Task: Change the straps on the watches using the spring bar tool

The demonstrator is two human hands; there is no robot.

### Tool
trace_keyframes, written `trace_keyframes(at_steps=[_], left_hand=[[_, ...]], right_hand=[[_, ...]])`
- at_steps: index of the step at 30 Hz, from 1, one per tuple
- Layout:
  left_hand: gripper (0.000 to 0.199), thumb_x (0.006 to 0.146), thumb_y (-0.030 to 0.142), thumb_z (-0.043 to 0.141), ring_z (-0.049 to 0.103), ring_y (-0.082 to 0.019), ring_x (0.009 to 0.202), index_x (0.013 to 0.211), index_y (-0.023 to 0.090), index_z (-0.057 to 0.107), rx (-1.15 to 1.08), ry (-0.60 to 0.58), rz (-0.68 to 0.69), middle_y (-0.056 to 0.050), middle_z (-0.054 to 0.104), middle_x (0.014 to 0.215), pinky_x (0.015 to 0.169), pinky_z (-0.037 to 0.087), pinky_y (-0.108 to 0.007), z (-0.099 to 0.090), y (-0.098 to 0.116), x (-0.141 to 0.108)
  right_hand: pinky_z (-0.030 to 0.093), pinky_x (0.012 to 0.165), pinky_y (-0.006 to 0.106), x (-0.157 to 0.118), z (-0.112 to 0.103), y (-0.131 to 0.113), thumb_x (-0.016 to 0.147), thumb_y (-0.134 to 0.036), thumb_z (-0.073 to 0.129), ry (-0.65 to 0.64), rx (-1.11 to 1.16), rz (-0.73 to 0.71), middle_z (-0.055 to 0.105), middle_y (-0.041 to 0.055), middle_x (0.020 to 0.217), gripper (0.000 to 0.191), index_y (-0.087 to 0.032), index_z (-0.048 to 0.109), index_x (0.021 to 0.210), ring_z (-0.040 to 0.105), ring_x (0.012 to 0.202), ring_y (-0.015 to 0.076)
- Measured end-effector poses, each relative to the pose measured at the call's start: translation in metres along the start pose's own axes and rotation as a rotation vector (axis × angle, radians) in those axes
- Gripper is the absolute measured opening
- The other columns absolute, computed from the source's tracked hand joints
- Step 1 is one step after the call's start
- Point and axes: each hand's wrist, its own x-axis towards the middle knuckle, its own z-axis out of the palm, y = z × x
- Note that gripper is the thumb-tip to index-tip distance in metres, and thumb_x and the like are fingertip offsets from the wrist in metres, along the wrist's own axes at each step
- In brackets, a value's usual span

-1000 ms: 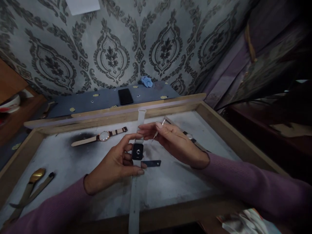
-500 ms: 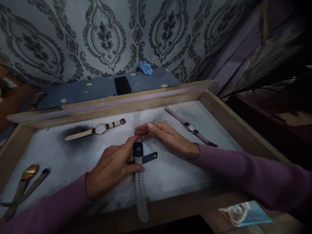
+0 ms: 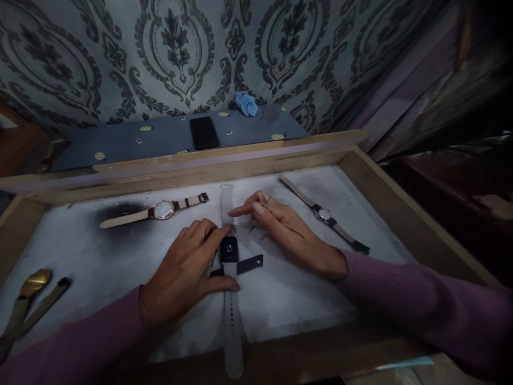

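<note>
A smartwatch [image 3: 229, 249] with a long pale strap lies face down in the middle of a white-floored wooden tray. Thumb and forefinger of my left hand [image 3: 190, 267] rest on its strap above and below the black case. A dark strip [image 3: 250, 264] with a hole lies crosswise beneath the watch. My right hand [image 3: 286, 230] is just right of the upper strap, its forefinger stretched toward the band and its other fingers bent; it appears to hold nothing. A small dark thin piece [image 3: 251, 230] lies between that hand and the watch.
A rose-gold watch [image 3: 164, 209] lies at the upper left, a gold-cased watch [image 3: 37, 282] at the far left, a small silver watch [image 3: 324, 214] at the right. The wooden tray rim [image 3: 224, 167] surrounds them. Behind it are a black phone [image 3: 204, 132] and blue cloth [image 3: 246, 103].
My right hand has drawn back a little to the right, away from the strap, with its forefinger extended. My left hand stays at the smartwatch. The view has shifted slightly.
</note>
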Motion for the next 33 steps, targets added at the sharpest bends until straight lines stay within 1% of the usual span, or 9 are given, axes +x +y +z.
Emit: trace_keyframes(at_steps=[3, 5, 6, 10, 15, 19, 23, 27, 33], left_hand=[[0.071, 0.077, 0.064, 0.057, 0.048, -0.024, 0.095, 0.131, 0.020, 0.044, 0.009, 0.010, -0.006, -0.008, 0.052, 0.106, 0.080, 0.043, -0.038, 0.002, -0.001, 0.000], [0.074, 0.075, 0.067, 0.057, 0.048, -0.024, 0.094, 0.132, 0.021, 0.042, 0.016, 0.010, -0.014, -0.007, 0.052, 0.107, 0.079, 0.042, -0.039, 0.004, -0.001, -0.001], [0.077, 0.074, 0.068, 0.057, 0.048, -0.024, 0.094, 0.132, 0.021, 0.041, 0.017, 0.006, -0.018, -0.007, 0.052, 0.107, 0.079, 0.041, -0.039, 0.005, -0.002, -0.001], [0.076, 0.075, 0.069, 0.057, 0.047, -0.025, 0.097, 0.130, 0.019, 0.041, -0.018, -0.004, -0.027, -0.008, 0.052, 0.109, 0.080, 0.040, -0.038, 0.006, -0.003, 0.000], [0.070, 0.079, 0.065, 0.056, 0.047, -0.024, 0.098, 0.129, 0.018, 0.042, -0.052, -0.017, -0.023, -0.008, 0.052, 0.111, 0.080, 0.039, -0.037, 0.004, -0.005, 0.001], [0.074, 0.077, 0.067, 0.056, 0.047, -0.024, 0.098, 0.130, 0.018, 0.042, -0.076, -0.022, 0.006, -0.007, 0.053, 0.111, 0.080, 0.039, -0.038, 0.002, -0.006, 0.001], [0.074, 0.076, 0.068, 0.055, 0.048, -0.023, 0.096, 0.130, 0.019, 0.043, -0.114, -0.022, -0.004, -0.006, 0.054, 0.109, 0.080, 0.039, -0.038, 0.000, -0.006, 0.000], [0.074, 0.076, 0.066, 0.057, 0.048, -0.023, 0.096, 0.133, 0.020, 0.042, -0.134, -0.036, 0.012, -0.006, 0.053, 0.109, 0.080, 0.039, -0.037, -0.001, -0.008, -0.001], [0.064, 0.081, 0.056, 0.060, 0.047, -0.022, 0.097, 0.132, 0.021, 0.043, -0.155, -0.028, 0.012, -0.005, 0.053, 0.110, 0.081, 0.039, -0.036, 0.000, -0.009, -0.001]], right_hand=[[0.045, 0.069, 0.025, -0.003, 0.002, -0.002, 0.099, -0.037, 0.037, -0.018, 0.007, 0.010, 0.053, 0.0017, 0.075, 0.036, -0.014, 0.065, 0.092, 0.052, 0.069, 0.0113], [0.042, 0.056, 0.021, -0.004, 0.006, 0.001, 0.098, -0.037, 0.042, -0.052, 0.110, 0.063, 0.050, -0.0008, 0.070, 0.030, -0.014, 0.059, 0.090, 0.048, 0.058, 0.0083], [0.042, 0.054, 0.020, -0.004, 0.008, 0.003, 0.097, -0.037, 0.045, -0.062, 0.168, 0.087, 0.051, -0.0011, 0.071, 0.028, -0.014, 0.057, 0.089, 0.047, 0.056, 0.0074], [0.050, 0.062, 0.022, -0.003, 0.014, 0.013, 0.095, -0.037, 0.050, -0.098, 0.339, 0.127, 0.056, 0.0014, 0.079, 0.025, -0.014, 0.054, 0.086, 0.058, 0.063, 0.0084], [0.051, 0.068, 0.025, -0.002, 0.013, 0.016, 0.096, -0.037, 0.048, -0.112, 0.284, 0.094, 0.055, 0.0017, 0.076, 0.024, -0.014, 0.054, 0.089, 0.060, 0.069, 0.0111], [0.050, 0.065, 0.024, -0.001, 0.011, 0.014, 0.096, -0.038, 0.047, -0.128, 0.208, 0.087, 0.056, 0.0009, 0.072, 0.026, -0.014, 0.054, 0.089, 0.058, 0.066, 0.0110], [0.044, 0.054, 0.020, -0.001, 0.011, 0.013, 0.096, -0.038, 0.046, -0.137, 0.114, 0.098, 0.051, -0.0030, 0.061, 0.027, -0.014, 0.056, 0.089, 0.051, 0.055, 0.0083], [0.045, 0.053, 0.019, -0.003, 0.012, 0.013, 0.095, -0.039, 0.046, -0.130, 0.150, 0.114, 0.052, -0.0019, 0.065, 0.028, -0.014, 0.056, 0.089, 0.051, 0.055, 0.0077], [0.048, 0.055, 0.020, -0.005, 0.014, 0.012, 0.096, -0.038, 0.046, -0.134, 0.165, 0.115, 0.058, 0.0008, 0.068, 0.028, -0.014, 0.056, 0.087, 0.056, 0.059, 0.0086]])
